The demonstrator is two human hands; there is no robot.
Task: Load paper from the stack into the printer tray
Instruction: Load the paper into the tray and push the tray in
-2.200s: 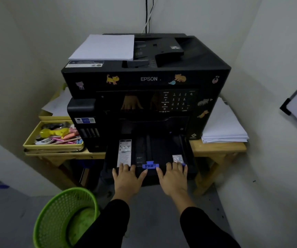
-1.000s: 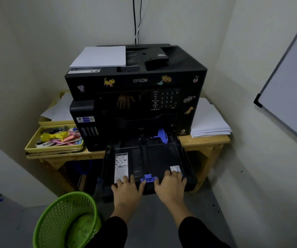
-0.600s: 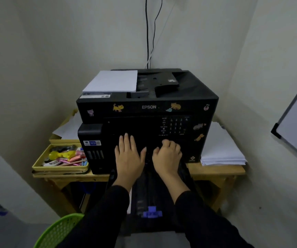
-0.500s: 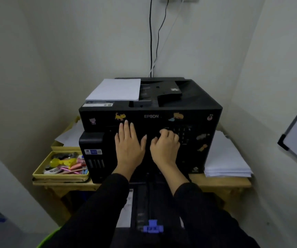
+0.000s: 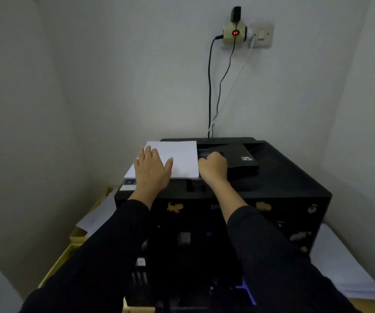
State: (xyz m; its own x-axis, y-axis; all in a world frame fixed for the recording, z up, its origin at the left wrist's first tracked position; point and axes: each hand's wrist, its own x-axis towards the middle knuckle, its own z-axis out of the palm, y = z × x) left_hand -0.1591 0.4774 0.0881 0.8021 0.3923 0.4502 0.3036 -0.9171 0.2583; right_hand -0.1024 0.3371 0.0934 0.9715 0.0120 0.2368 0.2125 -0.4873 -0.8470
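In the head view, the black sleeves (image 5: 105,256) hide the pulled-out printer tray except for a blurred blue plastic tab (image 5: 248,290). The right hand (image 5: 212,169) curls its fingers over the right edge of the flat white paper stack (image 5: 182,159), tips hidden, so a pinch cannot be told. The stack lies on the boxy matte black printer (image 5: 283,184) under the flat left hand (image 5: 152,170), fingers spread; half a second ago both hands were at the front panel.
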